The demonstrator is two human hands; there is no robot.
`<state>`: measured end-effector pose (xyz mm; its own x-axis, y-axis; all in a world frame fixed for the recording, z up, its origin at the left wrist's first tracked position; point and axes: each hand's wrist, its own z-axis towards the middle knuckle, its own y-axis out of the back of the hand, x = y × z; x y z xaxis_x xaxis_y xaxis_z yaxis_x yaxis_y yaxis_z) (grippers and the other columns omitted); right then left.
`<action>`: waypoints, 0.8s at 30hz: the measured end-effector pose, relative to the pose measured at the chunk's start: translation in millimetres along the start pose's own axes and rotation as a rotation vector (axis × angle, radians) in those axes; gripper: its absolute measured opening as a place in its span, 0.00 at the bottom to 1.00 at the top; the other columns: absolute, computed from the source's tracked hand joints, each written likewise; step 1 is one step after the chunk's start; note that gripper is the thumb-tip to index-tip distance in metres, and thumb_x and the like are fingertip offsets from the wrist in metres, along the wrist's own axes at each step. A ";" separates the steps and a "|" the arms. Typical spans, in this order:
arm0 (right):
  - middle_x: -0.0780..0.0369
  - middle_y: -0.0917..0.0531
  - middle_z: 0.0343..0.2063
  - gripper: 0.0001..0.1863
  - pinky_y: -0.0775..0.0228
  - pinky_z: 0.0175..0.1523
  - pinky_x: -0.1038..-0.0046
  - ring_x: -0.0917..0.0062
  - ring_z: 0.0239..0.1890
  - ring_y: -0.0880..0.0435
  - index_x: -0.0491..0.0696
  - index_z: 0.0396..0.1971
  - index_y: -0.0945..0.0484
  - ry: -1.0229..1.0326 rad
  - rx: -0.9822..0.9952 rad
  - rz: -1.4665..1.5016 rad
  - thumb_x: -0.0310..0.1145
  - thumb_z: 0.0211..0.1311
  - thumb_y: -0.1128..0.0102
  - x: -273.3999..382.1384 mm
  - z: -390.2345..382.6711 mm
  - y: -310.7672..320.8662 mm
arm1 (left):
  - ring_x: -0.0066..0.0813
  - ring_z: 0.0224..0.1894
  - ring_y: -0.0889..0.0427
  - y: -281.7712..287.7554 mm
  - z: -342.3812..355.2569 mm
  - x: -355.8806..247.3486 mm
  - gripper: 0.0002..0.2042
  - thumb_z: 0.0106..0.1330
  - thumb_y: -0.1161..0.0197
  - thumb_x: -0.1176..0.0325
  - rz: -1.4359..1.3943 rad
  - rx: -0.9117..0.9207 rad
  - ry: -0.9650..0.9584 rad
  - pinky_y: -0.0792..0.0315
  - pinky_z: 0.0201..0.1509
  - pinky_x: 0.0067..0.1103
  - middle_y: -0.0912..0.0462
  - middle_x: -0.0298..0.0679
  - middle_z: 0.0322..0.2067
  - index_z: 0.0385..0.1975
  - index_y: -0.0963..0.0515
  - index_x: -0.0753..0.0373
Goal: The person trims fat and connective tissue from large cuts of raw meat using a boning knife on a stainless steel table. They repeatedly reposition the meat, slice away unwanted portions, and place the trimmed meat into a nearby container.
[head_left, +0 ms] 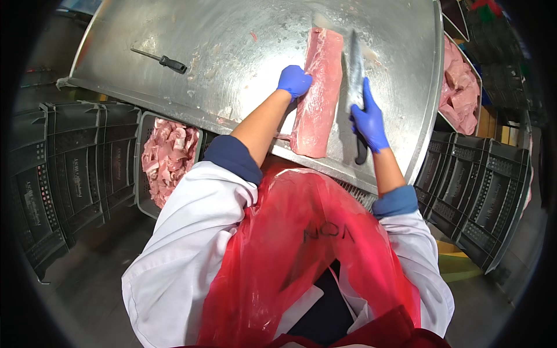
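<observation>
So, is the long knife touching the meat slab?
Apart: the head view shows a narrow strip of table between the knife's blade and the slab.

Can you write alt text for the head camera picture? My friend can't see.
At a metal table, a person's gloved left hand touches a long pink slab of meat, and the right hand holds a knife beside it. A black-handled tool lies farther left; meat pieces lie in a crate beside the table.

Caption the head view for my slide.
Blue-gloved left hand against a pork loin, right hand holding a long knife beside it on a metal table.
</observation>
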<state>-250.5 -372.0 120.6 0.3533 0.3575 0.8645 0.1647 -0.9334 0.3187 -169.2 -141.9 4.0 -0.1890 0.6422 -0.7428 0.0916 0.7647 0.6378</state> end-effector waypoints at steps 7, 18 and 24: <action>0.41 0.17 0.38 0.40 0.24 0.47 0.59 0.52 0.37 0.15 0.58 0.76 0.50 0.162 0.272 -0.495 0.38 0.65 0.49 12.3 77.2 -51.5 | 0.22 0.23 0.25 2.1 -6.2 9.2 0.10 0.62 0.32 0.66 -0.402 0.010 0.090 0.29 0.29 0.23 0.20 0.37 0.20 0.22 0.20 0.65; 0.40 0.16 0.40 0.36 0.24 0.50 0.55 0.48 0.38 0.14 0.58 0.77 0.53 0.166 0.511 -0.620 0.42 0.71 0.54 32.0 72.7 -48.7 | 0.21 0.24 0.27 16.3 -21.3 -11.4 0.11 0.66 0.35 0.63 -0.233 -0.096 0.031 0.31 0.30 0.25 0.21 0.33 0.21 0.27 0.19 0.65; 0.39 0.19 0.48 0.37 0.28 0.58 0.57 0.47 0.50 0.17 0.57 0.76 0.52 0.140 0.666 -0.648 0.40 0.70 0.53 12.0 12.3 -7.4 | 0.18 0.28 0.22 37.5 -35.9 -2.2 0.10 0.68 0.37 0.65 -0.463 -0.055 0.108 0.28 0.36 0.19 0.18 0.34 0.26 0.31 0.20 0.66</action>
<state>-236.1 -360.5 123.9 -0.0987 0.7546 0.6487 0.7986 -0.3288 0.5040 -200.5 -116.6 36.8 -0.2987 0.2228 -0.9280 -0.0775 0.9635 0.2563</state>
